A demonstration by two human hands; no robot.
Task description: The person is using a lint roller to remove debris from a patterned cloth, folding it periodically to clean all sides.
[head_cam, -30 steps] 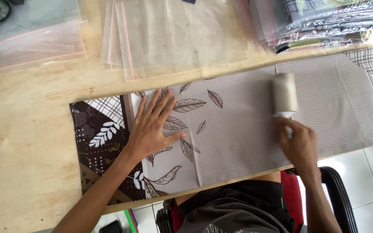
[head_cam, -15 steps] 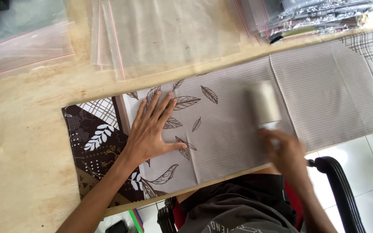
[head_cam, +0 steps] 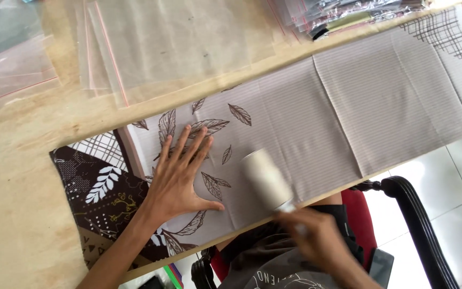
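A long folded cloth (head_cam: 348, 112) lies along the near edge of the wooden table, grey-striped with leaf prints and a dark brown patterned end at the left. My left hand (head_cam: 180, 174) presses flat on the leaf-printed part, fingers spread. My right hand (head_cam: 314, 238), blurred, grips the handle of a white lint roller (head_cam: 266, 179). The roller's head rests on the cloth just right of my left thumb, close to the table's near edge.
Clear plastic bags (head_cam: 177, 43) with red seal strips lie spread on the wooden table (head_cam: 22, 214) behind the cloth. A stack of bagged fabrics (head_cam: 343, 13) sits at the back right. A dark chair arm (head_cam: 418, 214) and white floor tiles show below the edge.
The lint roller has travelled left and toward me across the cloth, from the striped middle to beside my left thumb. My left hand has stayed pressed on the leaf print.
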